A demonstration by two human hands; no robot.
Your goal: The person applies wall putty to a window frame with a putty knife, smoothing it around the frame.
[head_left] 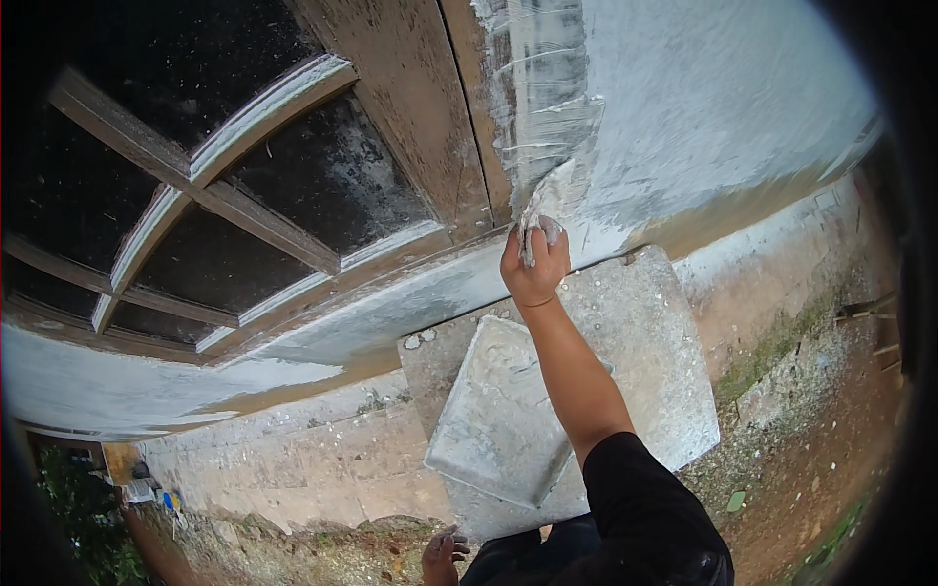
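My right hand is closed around a putty knife whose flat blade is caked with white filler. The blade lies against the white-coated strip of wall beside the window frame, where the filler shows streaks and ridges. Filler also smears my fingers, and the handle is mostly hidden in my grip. Low in the picture, my left hand hangs near my body with loosely bent fingers, holding nothing that I can see. Below my right forearm, a shallow square tray smeared with white filler rests on a larger speckled board.
A brown wooden window with dark panes and curved bars fills the upper left. The pale blue-white wall continues to the right. Under it runs a stained ledge, with dirt ground below. Plants stand at the lower left.
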